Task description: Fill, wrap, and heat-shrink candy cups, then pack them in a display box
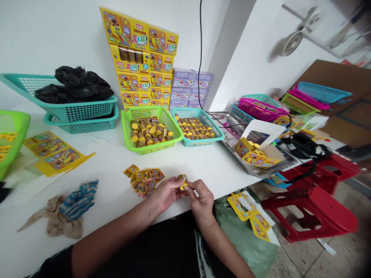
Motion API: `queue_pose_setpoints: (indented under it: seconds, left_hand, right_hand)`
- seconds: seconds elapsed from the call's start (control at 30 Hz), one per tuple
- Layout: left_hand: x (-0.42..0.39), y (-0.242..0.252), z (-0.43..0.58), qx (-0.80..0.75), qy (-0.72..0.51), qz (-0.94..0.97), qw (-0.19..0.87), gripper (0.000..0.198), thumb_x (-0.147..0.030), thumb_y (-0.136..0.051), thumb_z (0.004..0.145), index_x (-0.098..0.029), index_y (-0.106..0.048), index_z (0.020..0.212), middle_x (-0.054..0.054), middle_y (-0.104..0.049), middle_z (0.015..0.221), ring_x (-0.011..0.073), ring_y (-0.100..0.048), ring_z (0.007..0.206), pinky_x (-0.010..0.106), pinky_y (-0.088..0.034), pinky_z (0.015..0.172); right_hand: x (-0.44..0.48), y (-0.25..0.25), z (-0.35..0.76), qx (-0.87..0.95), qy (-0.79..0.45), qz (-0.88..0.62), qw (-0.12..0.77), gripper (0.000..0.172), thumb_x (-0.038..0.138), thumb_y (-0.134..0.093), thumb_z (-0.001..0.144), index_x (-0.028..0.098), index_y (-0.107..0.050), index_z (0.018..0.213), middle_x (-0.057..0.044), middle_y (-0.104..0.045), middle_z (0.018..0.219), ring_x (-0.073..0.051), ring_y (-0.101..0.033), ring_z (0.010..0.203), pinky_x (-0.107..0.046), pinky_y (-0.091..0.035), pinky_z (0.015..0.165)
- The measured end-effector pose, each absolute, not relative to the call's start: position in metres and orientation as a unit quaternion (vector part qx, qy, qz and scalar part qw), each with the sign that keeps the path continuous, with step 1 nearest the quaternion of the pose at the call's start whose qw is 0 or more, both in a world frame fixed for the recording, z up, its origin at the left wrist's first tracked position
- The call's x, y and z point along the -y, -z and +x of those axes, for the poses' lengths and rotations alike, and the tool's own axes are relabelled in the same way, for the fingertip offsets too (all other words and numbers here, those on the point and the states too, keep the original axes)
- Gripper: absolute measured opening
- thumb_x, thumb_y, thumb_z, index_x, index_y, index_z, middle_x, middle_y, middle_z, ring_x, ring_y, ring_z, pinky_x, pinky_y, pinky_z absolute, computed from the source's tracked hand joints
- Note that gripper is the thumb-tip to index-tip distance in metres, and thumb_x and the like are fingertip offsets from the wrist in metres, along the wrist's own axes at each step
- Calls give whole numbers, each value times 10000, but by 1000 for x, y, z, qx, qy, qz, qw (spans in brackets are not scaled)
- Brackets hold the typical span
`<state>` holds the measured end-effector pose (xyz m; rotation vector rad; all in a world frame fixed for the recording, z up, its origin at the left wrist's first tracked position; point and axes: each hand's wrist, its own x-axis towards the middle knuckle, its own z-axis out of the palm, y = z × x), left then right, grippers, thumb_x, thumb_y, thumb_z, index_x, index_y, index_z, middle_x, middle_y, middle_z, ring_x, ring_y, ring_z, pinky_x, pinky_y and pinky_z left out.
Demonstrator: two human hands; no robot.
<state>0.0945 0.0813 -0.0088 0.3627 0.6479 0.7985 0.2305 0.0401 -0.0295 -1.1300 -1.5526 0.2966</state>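
A small yellow-capped cup (pixel 183 187) is pinched between my two hands near the table's front edge. My left hand (pixel 169 192) grips it from the left, thumb and fingers closed. From the right, my right hand (pixel 200 197) closes its thumb and fingers on the same cup; much of its body is hidden by fingers. Just left of my hands lies a loose pile of printed labels (pixel 145 179). Beyond it, a green basket (pixel 150 148) and a teal basket (pixel 203 142) hold many similar cups with yellow lids.
Yellow printed boxes (pixel 133 83) and purple boxes (pixel 182 79) are stacked against the wall. A metal tray (pixel 252 170) with an opened carton (pixel 257 154) stands right. Cloths (pixel 78 200) and flat cartons (pixel 55 152) lie left. Red stools (pixel 315 208) stand on the floor.
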Motion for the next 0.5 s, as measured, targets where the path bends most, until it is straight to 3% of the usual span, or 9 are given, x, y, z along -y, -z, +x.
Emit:
queue_pose_setpoints:
  seconds: [0.13,0.3,0.5]
  left_hand:
    - [-81,10,94,-300,-372,178,860,219,-215,-827,665,-124,-634,714,19,-636,702,117,-601,645,239,-478,641]
    - [-83,11,91,-284,-371,210,859,255,-277,-812,691,-134,-655,832,37,-656,781,131,-616,680,241,-473,629]
    - [-84,15,91,-294,-369,222,853,247,-296,-796,707,-158,-607,785,-21,-585,667,81,-533,521,203,-395,491]
  right_hand:
    - [-40,32,231,651,-136,-483,570,92,184,-642,873,219,-710,924,0,-616,710,-144,-595,654,-290,-495,619]
    - [-41,32,234,649,-173,-505,542,294,219,-613,896,225,-651,1187,-37,-672,888,-165,-635,797,-303,-514,711]
    - [-41,32,235,582,-294,-513,558,220,283,-625,887,244,-717,1083,-39,-703,922,-178,-646,840,-311,-503,761]
